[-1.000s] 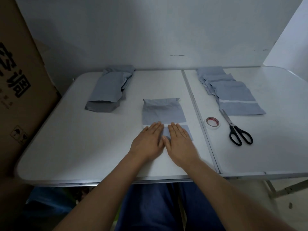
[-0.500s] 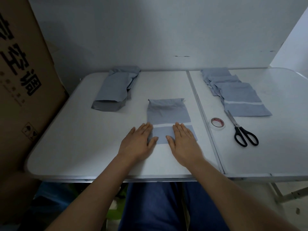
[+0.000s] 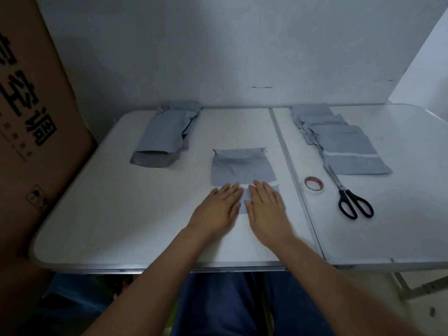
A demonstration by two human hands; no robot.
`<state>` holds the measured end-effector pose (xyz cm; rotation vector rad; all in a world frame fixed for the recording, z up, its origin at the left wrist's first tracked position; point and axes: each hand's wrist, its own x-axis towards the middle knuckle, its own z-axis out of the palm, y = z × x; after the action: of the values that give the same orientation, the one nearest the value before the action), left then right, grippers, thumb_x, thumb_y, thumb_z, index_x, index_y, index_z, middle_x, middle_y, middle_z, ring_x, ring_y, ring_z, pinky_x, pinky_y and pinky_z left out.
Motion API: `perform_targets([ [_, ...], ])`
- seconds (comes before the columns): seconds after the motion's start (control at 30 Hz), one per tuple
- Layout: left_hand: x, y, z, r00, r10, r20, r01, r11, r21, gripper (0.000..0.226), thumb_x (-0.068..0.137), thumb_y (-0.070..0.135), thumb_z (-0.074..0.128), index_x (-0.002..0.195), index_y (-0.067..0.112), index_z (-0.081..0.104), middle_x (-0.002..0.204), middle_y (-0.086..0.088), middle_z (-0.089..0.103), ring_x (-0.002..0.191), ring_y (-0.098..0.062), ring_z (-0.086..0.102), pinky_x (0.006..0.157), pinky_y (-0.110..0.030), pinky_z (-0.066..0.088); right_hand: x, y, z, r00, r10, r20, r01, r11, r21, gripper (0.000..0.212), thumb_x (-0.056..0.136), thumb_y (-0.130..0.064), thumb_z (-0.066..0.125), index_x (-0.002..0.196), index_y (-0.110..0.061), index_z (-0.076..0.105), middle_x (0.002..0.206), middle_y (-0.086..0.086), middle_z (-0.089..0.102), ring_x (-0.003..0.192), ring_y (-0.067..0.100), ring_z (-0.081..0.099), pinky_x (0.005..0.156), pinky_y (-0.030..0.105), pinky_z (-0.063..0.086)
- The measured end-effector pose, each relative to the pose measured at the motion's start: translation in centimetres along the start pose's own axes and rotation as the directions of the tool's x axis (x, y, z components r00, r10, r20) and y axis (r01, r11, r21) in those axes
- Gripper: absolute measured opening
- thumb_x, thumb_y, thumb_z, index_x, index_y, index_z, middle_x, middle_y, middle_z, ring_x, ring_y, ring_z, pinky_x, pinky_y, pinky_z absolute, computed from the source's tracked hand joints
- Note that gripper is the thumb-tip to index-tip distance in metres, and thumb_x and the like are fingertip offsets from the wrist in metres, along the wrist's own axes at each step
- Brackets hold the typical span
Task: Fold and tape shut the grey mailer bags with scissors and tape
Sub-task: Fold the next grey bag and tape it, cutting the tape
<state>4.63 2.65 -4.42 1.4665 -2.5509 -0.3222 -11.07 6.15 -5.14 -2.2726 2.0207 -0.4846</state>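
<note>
A grey mailer bag point(image 3: 241, 167) lies flat in the middle of the white table point(image 3: 126, 214), its near flap under my hands. My left hand point(image 3: 218, 209) and my right hand point(image 3: 265, 207) press side by side on that flap with straight fingers, almost touching. A roll of tape point(image 3: 314, 186) with a red core lies to the right of the bag. Black-handled scissors point(image 3: 349, 196) lie just right of the tape, blades pointing away from me.
A pile of grey mailer bags point(image 3: 164, 139) sits at the back left. Several flat grey bags point(image 3: 339, 144) overlap at the back right. A large cardboard box point(image 3: 29, 132) stands against the table's left edge. A seam point(image 3: 291, 175) splits the table top.
My hands were spread apart on the flap half a second ago and have come back together at its middle. The bag, tape and scissors have not moved.
</note>
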Motion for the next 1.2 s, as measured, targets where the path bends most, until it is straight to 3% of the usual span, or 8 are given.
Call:
perform_targets([
  [0.1,-0.3,-0.3,0.2,1.000,0.019,-0.012,-0.019,1.000,-0.011,0.050,0.105,0.037,0.022,0.154,0.026,0.017,0.160,0.009,0.012,0.147,-0.007,0.005,0.116,-0.024,0.002,0.5,-0.5,0.3,0.999,-0.049,0.000,0.049,0.999,0.011,0.079,0.094,-0.047,-0.008,0.147,-0.007,0.035,0.153,0.010,0.035,0.144,0.023,0.028,0.118,0.040,0.015],
  [0.2,-0.3,-0.4,0.1,1.000,0.018,-0.006,-0.018,1.000,-0.023,0.050,0.105,0.036,0.023,0.153,0.027,0.016,0.160,0.010,0.011,0.147,-0.006,0.005,0.116,-0.024,0.001,0.8,-0.3,0.7,0.998,-0.054,0.038,0.053,0.998,0.029,0.083,0.087,-0.045,-0.010,0.148,-0.007,0.031,0.155,0.009,0.031,0.145,0.020,0.025,0.119,0.033,0.012],
  [0.57,-0.4,-0.6,0.3,1.000,0.014,-0.007,-0.014,1.000,-0.025,0.049,0.105,0.038,0.022,0.153,0.029,0.019,0.160,0.012,0.011,0.147,-0.005,0.005,0.116,-0.023,0.000,0.2,4.1,0.3,0.996,0.092,0.002,-0.092,0.995,0.036,0.068,0.095,-0.034,0.005,0.144,0.000,0.037,0.150,0.016,0.038,0.141,0.028,0.035,0.117,0.037,0.020],
  [0.67,-0.5,-0.6,0.3,1.000,0.009,-0.001,-0.009,1.000,-0.025,0.049,0.104,0.038,0.022,0.153,0.030,0.019,0.160,0.013,0.010,0.147,-0.004,0.004,0.117,-0.023,0.000,-0.1,4.4,0.7,0.994,0.111,0.001,-0.111,0.994,0.016,0.055,0.101,-0.028,0.017,0.146,-0.001,0.033,0.153,0.015,0.033,0.143,0.027,0.030,0.117,0.035,0.014],
  [0.8,-0.4,-0.6,0.2,1.000,0.002,0.012,-0.001,0.999,-0.032,0.050,0.104,0.040,0.021,0.153,0.031,0.016,0.160,0.013,0.008,0.146,-0.003,0.002,0.117,-0.023,0.000,-0.5,4.5,0.6,0.989,0.141,-0.032,-0.141,0.990,0.006,0.057,0.099,-0.028,0.018,0.148,-0.001,0.028,0.156,0.015,0.027,0.145,0.028,0.023,0.118,0.034,0.007],
  [0.97,-0.9,-1.0,-1.2,0.995,0.062,0.080,-0.047,0.984,-0.172,0.070,0.092,0.064,0.041,0.152,0.038,0.015,0.156,0.024,0.002,0.142,0.007,-0.003,0.116,-0.021,0.000,-0.5,4.5,0.5,0.990,0.136,-0.034,-0.135,0.991,0.022,0.053,0.103,-0.028,0.020,0.150,-0.003,0.024,0.158,0.012,0.023,0.147,0.025,0.018,0.117,0.031,0.001],
  [1.1,-0.7,-1.5,-1.8,0.993,0.117,-0.034,-0.119,0.989,-0.086,0.052,0.094,0.051,0.051,0.142,0.030,0.045,0.153,0.016,0.030,0.142,0.000,0.019,0.114,-0.020,0.013,-0.5,4.7,0.4,0.989,0.138,-0.049,-0.135,0.989,0.061,0.051,0.105,-0.028,0.026,0.150,-0.007,0.026,0.157,0.009,0.026,0.146,0.022,0.021,0.119,0.030,0.005],
  [1.2,-0.5,-1.2,-1.6,0.969,0.191,-0.155,-0.185,0.981,0.050,0.034,0.098,0.040,0.048,0.125,0.027,0.064,0.138,0.010,0.054,0.131,-0.010,0.047,0.104,-0.027,0.041,-0.3,4.9,0.3,0.990,0.128,-0.063,-0.119,0.984,0.134,0.048,0.105,-0.025,0.027,0.149,-0.007,0.030,0.155,0.009,0.030,0.144,0.022,0.025,0.120,0.032,0.012],
])
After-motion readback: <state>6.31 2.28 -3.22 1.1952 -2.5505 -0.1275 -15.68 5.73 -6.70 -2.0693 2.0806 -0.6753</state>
